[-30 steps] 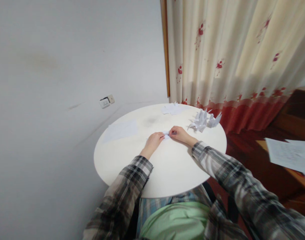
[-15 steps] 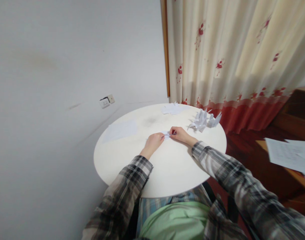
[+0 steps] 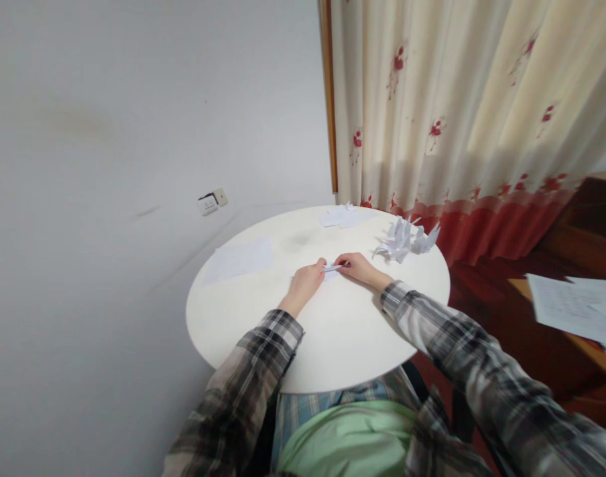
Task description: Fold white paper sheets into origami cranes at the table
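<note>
Over the middle of a round white table [image 3: 332, 338], my left hand [image 3: 306, 281] is closed with thumb and fingers on the left end of a small folded white paper [image 3: 331, 269]. My right hand [image 3: 358, 266] pinches its right end. A thin darker line runs along the paper between the hands; I cannot make out whether it is a shadowed edge or a thin tool. To the right of my right hand stands a cluster of folded white paper figures [image 3: 398, 242] with pointed tips.
A flat white sheet [image 3: 240, 258] lies on the table's left side. More white papers [image 3: 340, 217] lie at the far edge. A wall with a socket [image 3: 208, 204] borders the left, a curtain [image 3: 432, 99] the back. Printed sheets [image 3: 571, 305] rest on wooden furniture at right.
My hands have shifted only slightly; my left thumb is raised a little more. The paper strip between my fingers now shows more white.
</note>
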### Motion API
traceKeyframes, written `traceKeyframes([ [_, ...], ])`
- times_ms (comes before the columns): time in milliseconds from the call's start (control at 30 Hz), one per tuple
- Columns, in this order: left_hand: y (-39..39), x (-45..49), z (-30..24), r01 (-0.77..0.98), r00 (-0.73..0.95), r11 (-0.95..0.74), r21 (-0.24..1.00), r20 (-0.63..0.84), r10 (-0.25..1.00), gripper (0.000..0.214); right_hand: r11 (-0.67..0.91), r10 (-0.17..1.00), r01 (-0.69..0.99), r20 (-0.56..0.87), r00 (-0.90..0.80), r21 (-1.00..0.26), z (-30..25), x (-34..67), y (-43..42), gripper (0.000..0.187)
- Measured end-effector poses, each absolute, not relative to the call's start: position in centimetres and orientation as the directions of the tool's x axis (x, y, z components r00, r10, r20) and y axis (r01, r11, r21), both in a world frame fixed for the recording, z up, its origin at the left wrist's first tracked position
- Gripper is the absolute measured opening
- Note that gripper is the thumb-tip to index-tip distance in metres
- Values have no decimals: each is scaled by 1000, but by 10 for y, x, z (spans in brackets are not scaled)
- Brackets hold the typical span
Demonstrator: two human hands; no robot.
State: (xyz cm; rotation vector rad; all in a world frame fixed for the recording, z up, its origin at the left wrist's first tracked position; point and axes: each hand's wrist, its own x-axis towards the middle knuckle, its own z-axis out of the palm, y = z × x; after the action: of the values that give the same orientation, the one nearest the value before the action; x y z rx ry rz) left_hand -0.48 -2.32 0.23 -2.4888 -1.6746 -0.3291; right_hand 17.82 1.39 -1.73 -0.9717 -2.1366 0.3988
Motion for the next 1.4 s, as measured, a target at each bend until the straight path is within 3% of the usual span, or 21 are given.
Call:
traceKeyframes([
  [367,-20,-9,-1,885,416,-463,58,349,840,18,660,751,530,498,-434,-533,-18,178,16,12],
  [1167,-19,-4,6,911,383,-412,36,304,872,26,643,765,526,470,-439,-556,-16,177,12,16],
  [1400,-17,-4,4,907,367,-413,87,319,874,23,644,765,520,470,-440,-562,-16,177,12,16],
])
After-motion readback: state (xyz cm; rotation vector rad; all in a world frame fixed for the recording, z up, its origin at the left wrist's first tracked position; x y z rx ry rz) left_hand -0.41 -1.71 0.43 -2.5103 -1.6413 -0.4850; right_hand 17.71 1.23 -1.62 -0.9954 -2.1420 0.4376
